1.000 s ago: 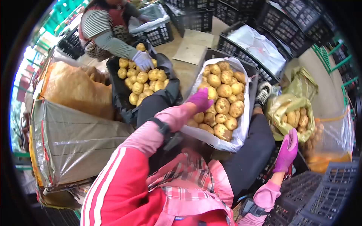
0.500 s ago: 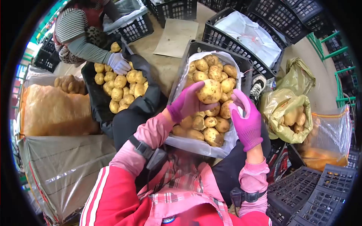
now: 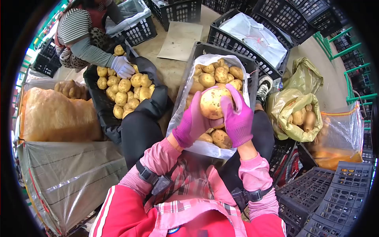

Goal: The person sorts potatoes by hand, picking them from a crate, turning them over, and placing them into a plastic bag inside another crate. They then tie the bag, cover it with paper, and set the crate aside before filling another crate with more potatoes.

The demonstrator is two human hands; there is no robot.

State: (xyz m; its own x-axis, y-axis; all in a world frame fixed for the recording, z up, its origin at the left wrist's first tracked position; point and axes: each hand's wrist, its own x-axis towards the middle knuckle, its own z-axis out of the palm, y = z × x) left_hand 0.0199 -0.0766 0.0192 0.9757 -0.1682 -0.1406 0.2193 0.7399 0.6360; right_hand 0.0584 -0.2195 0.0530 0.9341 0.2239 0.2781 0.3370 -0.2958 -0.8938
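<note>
Between my two purple-gloved hands is a large potato (image 3: 215, 103), raised above a lined crate. My left hand (image 3: 194, 123) closes on its left and lower side. My right hand (image 3: 237, 117) grips it from the right, thumb across the front. Below lie several more potatoes (image 3: 213, 75) in the black crate (image 3: 199, 50) with its white liner (image 3: 185, 147). My hands and the held potato hide the middle of that pile.
At left, a co-worker's gloved hand (image 3: 123, 67) touches potatoes in a dark-lined container (image 3: 103, 114). A yellow-green bag (image 3: 282, 114) of potatoes stands at right. Black crates (image 3: 304, 189) lie lower right, and a crate with a white liner (image 3: 256, 35) stands behind. Cardboard (image 3: 179, 41) lies on the floor.
My right hand has moved left and closed on the large potato, which only my left hand held before. The potato has come slightly lower and nearer to me.
</note>
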